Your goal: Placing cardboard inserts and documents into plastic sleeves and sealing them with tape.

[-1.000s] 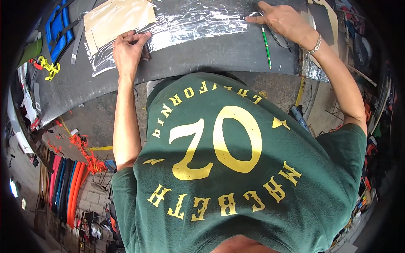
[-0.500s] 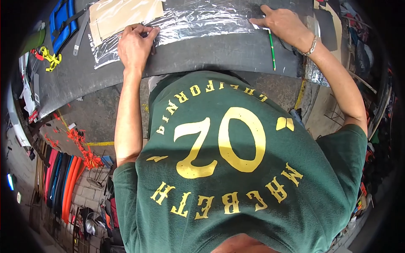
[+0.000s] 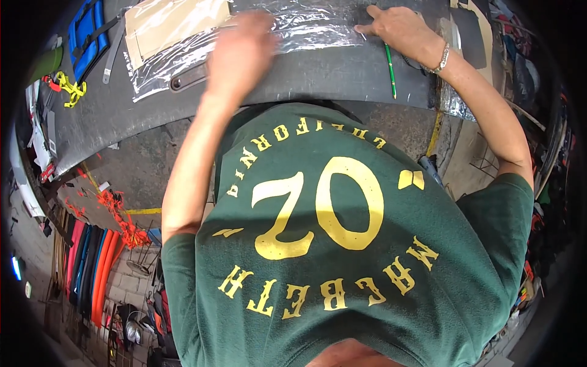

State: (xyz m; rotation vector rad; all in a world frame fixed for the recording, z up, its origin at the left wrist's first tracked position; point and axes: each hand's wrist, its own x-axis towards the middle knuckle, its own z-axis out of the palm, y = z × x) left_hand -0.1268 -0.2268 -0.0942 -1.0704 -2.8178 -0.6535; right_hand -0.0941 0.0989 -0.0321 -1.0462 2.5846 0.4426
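Note:
A sheet of clear plastic film (image 3: 299, 38) lies wrinkled across the dark table, with tan card pattern pieces (image 3: 174, 27) on its left part. My right hand (image 3: 400, 30) rests at the film's right end, thumb and index finger stretched apart, the other fingers folded under. Just below it is a green pencil (image 3: 391, 70). My left hand (image 3: 241, 58), smeared by motion, hovers at the film's near edge, so its fingers cannot be made out. Beside its wrist, a flat strip with a rounded, slotted end (image 3: 188, 79) pokes out; the rest is hidden.
At the table's left are a blue strapped item (image 3: 88, 40), a thin metal ruler (image 3: 112, 61) and a yellow plastic piece (image 3: 72, 90). Dark and tan sheets (image 3: 474, 40) lie at the right. The dark tabletop's curved edge (image 3: 147, 125) faces me; coloured rolls (image 3: 92, 263) stand lower left.
My left hand has swung right along the film's near edge, uncovering the slotted end of the flat strip. The right hand stays almost in place; the whole view has shifted slightly.

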